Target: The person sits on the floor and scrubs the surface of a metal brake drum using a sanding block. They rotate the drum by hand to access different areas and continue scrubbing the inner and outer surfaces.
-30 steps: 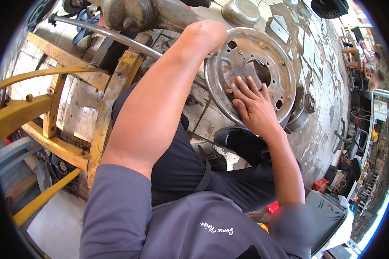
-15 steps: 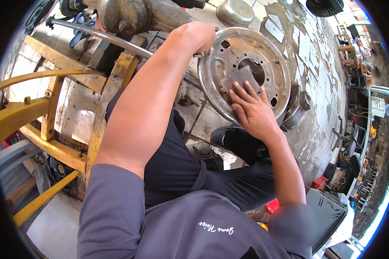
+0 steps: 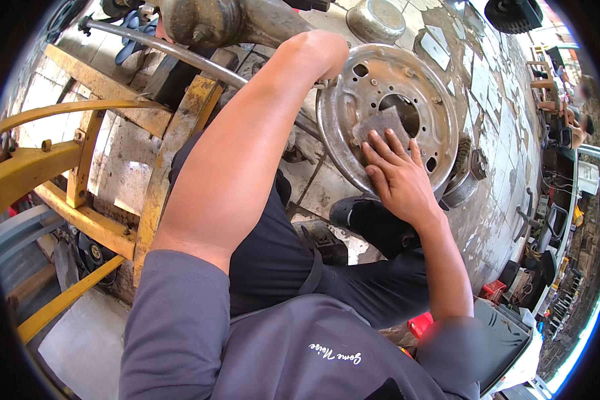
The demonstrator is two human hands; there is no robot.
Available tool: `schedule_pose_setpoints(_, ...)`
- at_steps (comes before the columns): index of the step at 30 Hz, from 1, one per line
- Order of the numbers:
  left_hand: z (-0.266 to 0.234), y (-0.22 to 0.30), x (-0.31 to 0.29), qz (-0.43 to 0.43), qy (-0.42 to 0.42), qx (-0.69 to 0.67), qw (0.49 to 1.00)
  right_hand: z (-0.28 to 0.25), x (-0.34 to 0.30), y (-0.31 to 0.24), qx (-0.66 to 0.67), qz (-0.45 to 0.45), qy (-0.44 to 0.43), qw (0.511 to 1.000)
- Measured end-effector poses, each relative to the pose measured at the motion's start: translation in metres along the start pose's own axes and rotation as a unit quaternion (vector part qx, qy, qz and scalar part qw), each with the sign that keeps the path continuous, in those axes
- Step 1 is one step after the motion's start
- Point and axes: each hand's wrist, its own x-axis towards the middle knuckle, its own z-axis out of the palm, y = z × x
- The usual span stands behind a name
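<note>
The right hand [image 3: 399,179] is lying flat and open, fingers spread, pressing a grey sanding pad [image 3: 380,127] against the face of a bare steel wheel rim [image 3: 388,113], just beside the centre hole [image 3: 401,110] and on its lower left side. The rim is standing tilted on edge on the tiled floor [image 3: 493,200], next to a yellow steel frame [image 3: 80,167]. The left arm is reaching across to the rim's upper left edge, where the left hand [image 3: 323,47] is bending over the rim; its fingers are hidden behind the wrist, so whether it is gripping or only bracing cannot be told. For good results in this rubbing step, the palm should be bearing evenly on the whole pad, not on the fingertips alone, so that the metal is being abraded uniformly. Strokes should be following the curve of the face and overlapping one another. The fingers should be staying clear of the bolt holes [image 3: 361,69] and the edge of the centre opening, which are likely sharp. The other hand should be steadying the rim firmly, since a tilted rim is liable to roll or tip under sideways pressure
</note>
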Motion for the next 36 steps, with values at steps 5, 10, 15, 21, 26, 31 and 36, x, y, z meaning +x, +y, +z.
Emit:
schedule_pose_setpoints(5,-0.009,0.005,-0.012,0.011,-0.006,0.010,1.000,0.006,0.008,-0.004,0.017,0.009,0.016,1.000)
schedule_pose_setpoints(10,-0.004,0.002,-0.008,-0.009,0.008,-0.035,0.999,0.003,-0.010,-0.001,-0.011,0.003,-0.002,1.000)
schedule_pose_setpoints(15,-0.008,0.006,-0.011,0.010,0.008,0.022,1.000,0.011,0.017,-0.005,-0.002,0.002,0.039,0.999)
schedule_pose_setpoints(21,-0.013,0.008,-0.019,-0.009,-0.009,-0.023,1.000,0.004,-0.009,-0.002,-0.008,0.012,-0.004,1.000)
schedule_pose_setpoints(26,-0.021,0.014,-0.022,-0.010,-0.014,0.002,1.000,0.003,0.016,-0.007,-0.007,0.013,0.016,1.000)
schedule_pose_setpoints(31,-0.008,-0.001,-0.013,0.032,0.000,0.007,0.999,-0.001,-0.002,-0.002,-0.008,0.008,-0.013,1.000)
schedule_pose_setpoints(36,-0.014,0.011,-0.017,-0.016,0.000,-0.022,1.000,0.004,0.016,-0.003,-0.008,0.007,0.016,1.000)
